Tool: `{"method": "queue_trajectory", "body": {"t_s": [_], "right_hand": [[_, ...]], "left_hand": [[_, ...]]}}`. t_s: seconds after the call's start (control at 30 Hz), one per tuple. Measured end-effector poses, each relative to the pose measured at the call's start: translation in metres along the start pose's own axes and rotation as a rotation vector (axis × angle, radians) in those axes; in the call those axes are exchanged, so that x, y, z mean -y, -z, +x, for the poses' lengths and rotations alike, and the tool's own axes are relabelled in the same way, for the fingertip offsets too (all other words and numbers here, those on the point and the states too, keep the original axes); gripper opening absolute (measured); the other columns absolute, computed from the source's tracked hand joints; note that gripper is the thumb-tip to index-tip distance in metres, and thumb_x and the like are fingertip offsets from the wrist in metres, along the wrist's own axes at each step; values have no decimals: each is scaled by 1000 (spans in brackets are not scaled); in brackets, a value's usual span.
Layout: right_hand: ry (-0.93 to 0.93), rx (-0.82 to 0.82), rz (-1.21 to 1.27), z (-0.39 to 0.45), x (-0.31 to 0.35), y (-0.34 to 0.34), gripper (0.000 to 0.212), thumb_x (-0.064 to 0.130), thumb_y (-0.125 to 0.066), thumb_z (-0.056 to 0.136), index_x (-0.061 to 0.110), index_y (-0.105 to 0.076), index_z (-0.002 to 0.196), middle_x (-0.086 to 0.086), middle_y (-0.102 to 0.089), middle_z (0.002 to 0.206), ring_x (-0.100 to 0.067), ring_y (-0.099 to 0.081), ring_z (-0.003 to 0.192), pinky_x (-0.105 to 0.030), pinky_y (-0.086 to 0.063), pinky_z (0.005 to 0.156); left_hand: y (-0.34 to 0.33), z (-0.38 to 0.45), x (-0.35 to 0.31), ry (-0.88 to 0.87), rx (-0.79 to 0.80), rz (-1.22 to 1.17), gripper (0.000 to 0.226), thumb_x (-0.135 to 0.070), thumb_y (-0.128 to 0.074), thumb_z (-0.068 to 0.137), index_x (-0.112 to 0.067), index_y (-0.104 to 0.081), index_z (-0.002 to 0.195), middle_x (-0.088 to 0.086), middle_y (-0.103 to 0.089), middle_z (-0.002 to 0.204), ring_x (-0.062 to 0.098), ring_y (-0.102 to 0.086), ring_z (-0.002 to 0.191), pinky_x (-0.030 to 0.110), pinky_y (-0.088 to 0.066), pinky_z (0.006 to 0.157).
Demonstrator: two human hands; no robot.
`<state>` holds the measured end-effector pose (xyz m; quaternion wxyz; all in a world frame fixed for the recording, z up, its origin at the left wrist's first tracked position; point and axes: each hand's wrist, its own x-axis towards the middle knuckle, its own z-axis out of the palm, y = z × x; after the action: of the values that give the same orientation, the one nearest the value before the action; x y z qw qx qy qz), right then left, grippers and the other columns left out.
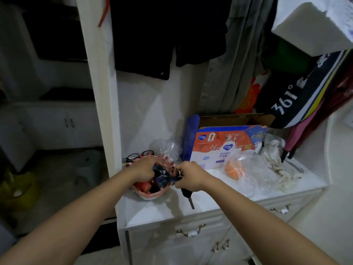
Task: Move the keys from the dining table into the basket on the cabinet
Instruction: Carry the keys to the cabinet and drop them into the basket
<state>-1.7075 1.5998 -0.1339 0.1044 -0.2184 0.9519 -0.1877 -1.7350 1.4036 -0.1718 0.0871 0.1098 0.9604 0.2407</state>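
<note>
White cabinet top [219, 190], dim closet | keys [180, 174] pinched in right hand [188, 175] fingertips, held just at basket's right rim | pink basket [150, 195] near cabinet's front-left corner | left hand [144, 168] fingers curled over basket contents | dark screwdriver-like tool [188, 197] lying under right hand | bagged orange [234, 169] to the right

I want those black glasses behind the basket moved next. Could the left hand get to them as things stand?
Probably yes. The left hand sits on the pink basket, and the glasses lie just behind its rim with nothing covering them. The hand seems occupied in the basket, though.
</note>
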Motion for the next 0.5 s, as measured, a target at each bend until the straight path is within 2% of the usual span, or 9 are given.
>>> {"method": "queue_trajectory", "body": {"t_s": [0.07,0.17,0.2,0.27,0.33,0.37,0.43,0.5], "right_hand": [[15,18,-9,20,5,1,17,19,-73,72,17,-63,86,-7,-65,87,-26,-62,78,-26,-41,57],[38,46,-35,49,14,2,22,18,-73,70,16,-63,89,-8,-64,86,-25,-62,76,-25,-44,49],[44,56,-34,58,17,1,24,18,-73,70,15,-64,92,-9,-64,88,-25,-62,78,-27,-49,53],[48,67,-33,75,23,-1,23,20,-74,70,15,-64,90,-9,-66,92,-26,-63,83,-31,-53,63],[59,69,-5,88,29,-7,17,21,-73,71,18,-61,83,-9,-68,95,-25,-62,83,-29,-47,64],[59,70,8,93,32,-11,19,21,-73,71,17,-62,85,-11,-70,98,-26,-63,84,-29,-46,65],[50,59,24,101,36,-22,31,24,-75,71,12,-64,98,-14,-70,105,-29,-64,90,-30,-46,68],[29,55,23,106,38,-35,44,28,-77,71,8,-62,107,-15,-67,112,-32,-64,97,-30,-47,71]], "left_hand": [[14,-10,-1,12,48,118,46,-3,-46,91,-22,-56,132,5,-62,132,28,-59,116,40,-51,99],[26,-34,-7,102,111,528,30,-10,-51,91,-14,-61,118,9,-69,115,28,-65,99,37,-55,82],[26,-43,-11,103,121,666,25,-10,-52,90,-12,-63,113,9,-70,112,29,-66,98,36,-52,79],[23,-60,-18,70,119,830,24,-7,-52,89,-11,-64,109,11,-69,112,32,-65,102,38,-48,85],[23,-73,-19,32,53,767,27,-6,-51,88,-13,-64,110,12,-69,112,33,-64,103,40,-49,90],[26,-78,-20,24,29,643,27,-7,-51,87,-14,-64,109,12,-69,110,33,-64,101,40,-51,88],[31,-85,-18,35,33,363,24,-7,-52,86,-15,-65,104,10,-69,105,29,-63,98,39,-52,81],[33,-89,-16,33,18,223,24,-6,-51,85,-13,-67,101,9,-70,103,27,-63,96,41,-53,82]]}}
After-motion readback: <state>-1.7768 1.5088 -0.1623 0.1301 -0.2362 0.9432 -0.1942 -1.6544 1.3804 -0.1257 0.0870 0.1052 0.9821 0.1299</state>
